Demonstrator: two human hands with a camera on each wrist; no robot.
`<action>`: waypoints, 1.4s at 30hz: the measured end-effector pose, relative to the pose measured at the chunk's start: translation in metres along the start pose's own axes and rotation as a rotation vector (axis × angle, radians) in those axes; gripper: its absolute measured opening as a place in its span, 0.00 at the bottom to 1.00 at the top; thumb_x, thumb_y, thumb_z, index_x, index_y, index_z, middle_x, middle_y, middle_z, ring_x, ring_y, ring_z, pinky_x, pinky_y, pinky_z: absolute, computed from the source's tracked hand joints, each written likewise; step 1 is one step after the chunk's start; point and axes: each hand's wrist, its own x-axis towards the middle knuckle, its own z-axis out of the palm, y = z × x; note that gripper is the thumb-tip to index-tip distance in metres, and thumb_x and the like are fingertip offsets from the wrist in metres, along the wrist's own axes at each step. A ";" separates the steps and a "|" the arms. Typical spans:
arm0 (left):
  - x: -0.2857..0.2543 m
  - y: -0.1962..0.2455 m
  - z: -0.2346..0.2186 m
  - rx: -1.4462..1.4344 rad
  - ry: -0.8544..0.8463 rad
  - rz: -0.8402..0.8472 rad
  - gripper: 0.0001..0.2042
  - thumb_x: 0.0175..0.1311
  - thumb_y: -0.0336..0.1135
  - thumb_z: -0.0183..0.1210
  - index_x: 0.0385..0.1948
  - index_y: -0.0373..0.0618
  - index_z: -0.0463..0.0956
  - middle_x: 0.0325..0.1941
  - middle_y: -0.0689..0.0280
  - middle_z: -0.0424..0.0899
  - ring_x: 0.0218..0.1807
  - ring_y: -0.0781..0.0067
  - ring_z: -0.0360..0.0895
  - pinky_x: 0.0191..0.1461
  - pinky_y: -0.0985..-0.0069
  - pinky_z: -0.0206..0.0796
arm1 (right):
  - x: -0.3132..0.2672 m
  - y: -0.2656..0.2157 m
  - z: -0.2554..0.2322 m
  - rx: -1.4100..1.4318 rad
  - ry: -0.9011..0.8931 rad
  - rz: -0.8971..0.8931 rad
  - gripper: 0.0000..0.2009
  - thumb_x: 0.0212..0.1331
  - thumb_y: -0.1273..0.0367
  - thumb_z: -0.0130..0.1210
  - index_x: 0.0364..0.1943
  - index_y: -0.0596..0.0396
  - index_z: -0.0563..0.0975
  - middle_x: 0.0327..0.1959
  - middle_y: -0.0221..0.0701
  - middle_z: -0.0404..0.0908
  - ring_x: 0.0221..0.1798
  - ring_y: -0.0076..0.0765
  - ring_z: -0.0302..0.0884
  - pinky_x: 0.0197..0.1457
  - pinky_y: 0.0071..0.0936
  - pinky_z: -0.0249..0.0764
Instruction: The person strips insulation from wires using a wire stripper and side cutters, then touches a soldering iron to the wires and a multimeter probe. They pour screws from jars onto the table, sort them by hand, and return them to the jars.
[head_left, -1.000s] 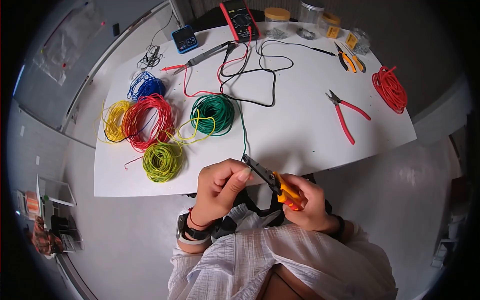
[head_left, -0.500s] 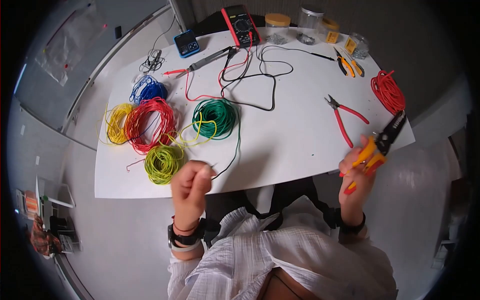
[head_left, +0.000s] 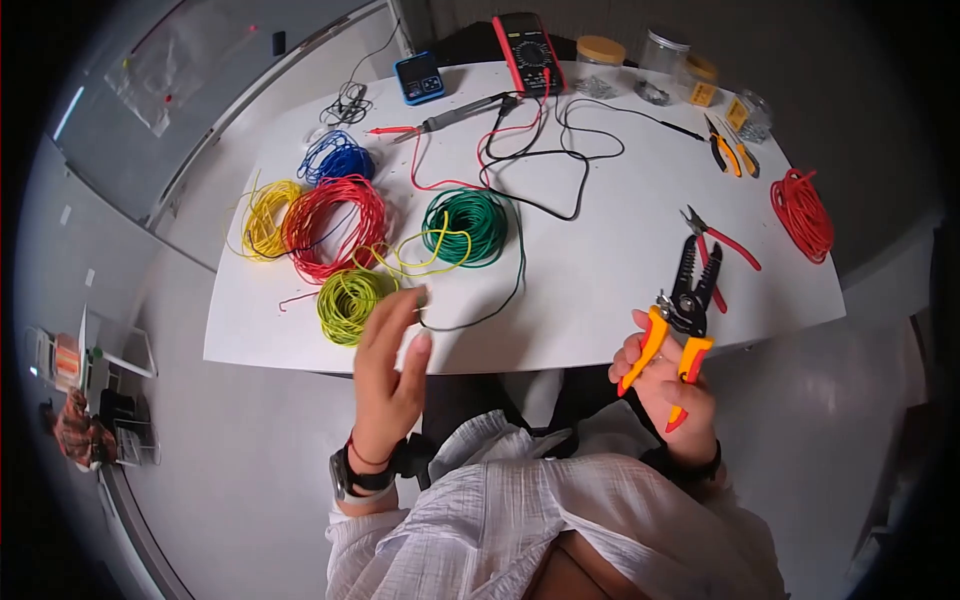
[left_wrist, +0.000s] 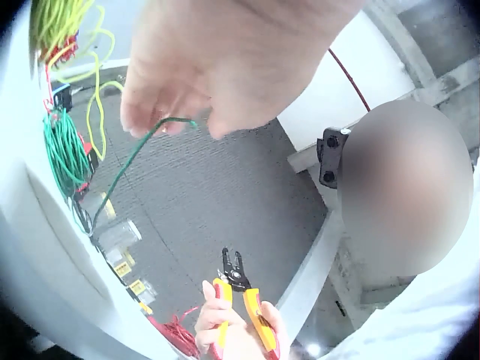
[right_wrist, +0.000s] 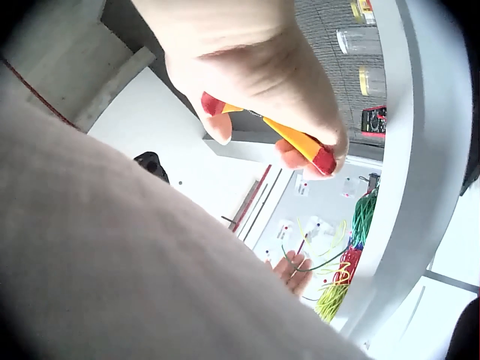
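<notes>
My left hand is raised over the table's front edge, fingers nearly straight and thumb apart from them. At its fingertips is the end of a green wire, which curves back to the green coil. In the left wrist view that wire's end crosses the fingers, its tip near the thumb. My right hand grips wire strippers with yellow and red handles. Their black jaws point away from me and are spread. Only the handle ends show in the right wrist view.
Yellow, red, blue and yellow-green wire coils lie left. Red-handled cutters are partly behind the strippers; another red coil is farther right. A multimeter, soldering iron and jars stand at the back.
My left hand has gone from pinching the wire to spread fingers. The right hand has swung the strippers out right, then back inward, and their jaws now stand apart.
</notes>
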 end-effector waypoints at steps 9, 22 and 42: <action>-0.011 -0.017 -0.052 0.383 0.362 -0.015 0.10 0.48 0.16 0.55 0.33 0.36 0.75 0.29 0.61 0.78 0.29 0.72 0.75 0.34 0.80 0.66 | 0.007 0.017 0.013 0.101 0.013 -0.020 0.38 0.48 0.57 0.56 0.61 0.58 0.53 0.43 0.32 0.63 0.46 0.33 0.61 0.49 0.34 0.60; 0.084 -0.025 -0.020 0.225 -0.183 -0.032 0.12 0.46 0.31 0.64 0.35 0.45 0.79 0.22 0.62 0.77 0.21 0.72 0.71 0.26 0.78 0.62 | 0.010 0.019 0.012 -0.070 -0.111 0.061 0.33 0.48 0.64 0.55 0.59 0.62 0.57 0.37 0.38 0.68 0.36 0.29 0.65 0.40 0.25 0.62; -0.011 -0.004 -0.010 -0.188 -0.135 0.112 0.03 0.50 0.24 0.58 0.28 0.38 0.77 0.21 0.63 0.77 0.21 0.73 0.73 0.26 0.81 0.61 | 0.014 0.030 0.021 -0.628 -0.102 -0.040 0.26 0.47 0.74 0.57 0.53 0.65 0.65 0.32 0.30 0.72 0.32 0.19 0.69 0.37 0.14 0.66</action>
